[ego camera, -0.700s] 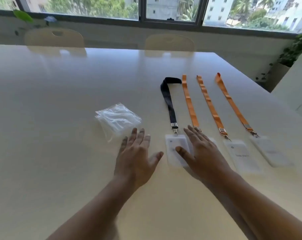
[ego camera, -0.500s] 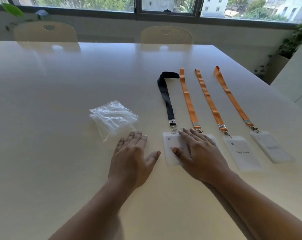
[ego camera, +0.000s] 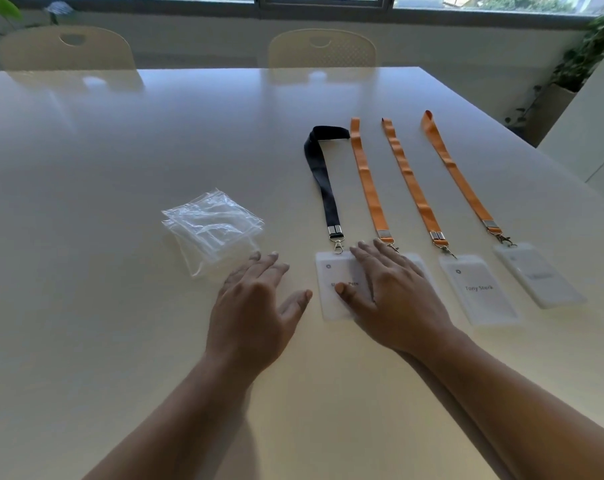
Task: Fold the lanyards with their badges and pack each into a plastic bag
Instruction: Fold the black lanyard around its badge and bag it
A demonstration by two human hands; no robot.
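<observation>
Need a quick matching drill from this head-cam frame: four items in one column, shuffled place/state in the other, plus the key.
Things:
1. stack of plastic bags
2. black lanyard
3. badge reading Tony Stark
4. left hand

Places/states:
A. flat on the bare table, palm down, holding nothing
B. clipped to the middle one of the three orange lanyards
C. leftmost strap in the row, top end bent over
D. left of both hands, untouched

Pairs: 1-D, 2-C, 3-B, 4-A
</observation>
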